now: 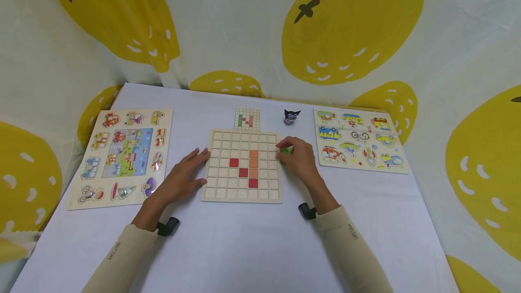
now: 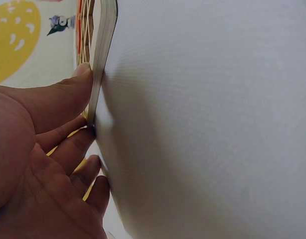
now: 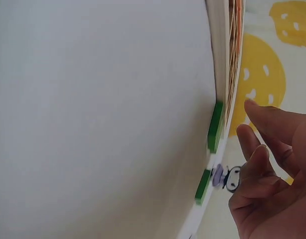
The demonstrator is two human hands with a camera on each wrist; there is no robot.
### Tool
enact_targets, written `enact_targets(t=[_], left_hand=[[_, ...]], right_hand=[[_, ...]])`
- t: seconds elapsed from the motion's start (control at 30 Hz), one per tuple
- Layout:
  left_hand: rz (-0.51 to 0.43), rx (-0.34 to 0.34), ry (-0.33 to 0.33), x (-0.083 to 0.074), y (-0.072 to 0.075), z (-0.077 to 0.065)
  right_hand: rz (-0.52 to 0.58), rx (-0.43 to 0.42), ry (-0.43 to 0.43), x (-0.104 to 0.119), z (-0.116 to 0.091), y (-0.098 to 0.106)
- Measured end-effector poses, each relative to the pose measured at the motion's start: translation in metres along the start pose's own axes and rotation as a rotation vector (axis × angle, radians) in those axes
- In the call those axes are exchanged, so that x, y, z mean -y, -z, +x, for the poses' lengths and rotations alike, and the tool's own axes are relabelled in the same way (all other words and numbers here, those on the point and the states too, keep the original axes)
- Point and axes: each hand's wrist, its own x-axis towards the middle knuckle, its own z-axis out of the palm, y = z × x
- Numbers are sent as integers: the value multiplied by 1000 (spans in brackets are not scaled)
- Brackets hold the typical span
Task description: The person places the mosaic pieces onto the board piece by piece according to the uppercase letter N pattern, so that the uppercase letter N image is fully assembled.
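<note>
A square wooden grid board (image 1: pixel 220 191) lies on the table with several red and orange square tiles (image 1: pixel 253 183) in its cells. Along its left side, my left hand (image 1: pixel 183 176) rests with fingers spread; in the left wrist view the thumb and fingertips touch the board's edge (image 2: pixel 99 59). My right hand (image 1: pixel 299 157) hovers by the board's right edge, fingers bent and thumb apart, with nothing visible between them in the right wrist view. Two green tiles, a nearer one (image 3: pixel 216 127) against the board and a farther one (image 3: pixel 203 186), lie below that hand, partly hidden in the head view.
Behind the board lies a small pattern card (image 1: pixel 247 119) with coloured squares. A small dark figurine (image 1: pixel 291 116) stands to its right. Wooden picture puzzles flank the board, a vehicle one (image 1: pixel 126 189) at left and another (image 1: pixel 362 139) at right. A lemon-print curtain (image 1: pixel 244 26) hangs behind.
</note>
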Motion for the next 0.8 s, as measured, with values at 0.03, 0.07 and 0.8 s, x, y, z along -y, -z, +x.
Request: enact_targets(t=[0.03, 0.07, 0.8], left_hand=[[-1, -2, -1, 0, 0, 0], [-3, -3, 0, -1, 0, 0], [4, 11, 13, -1, 0, 0]], right_hand=[[-7, -3, -4, -2, 1, 2], [-13, -3, -11, -4, 1, 3], [-117, 58, -77, -12, 10, 9]])
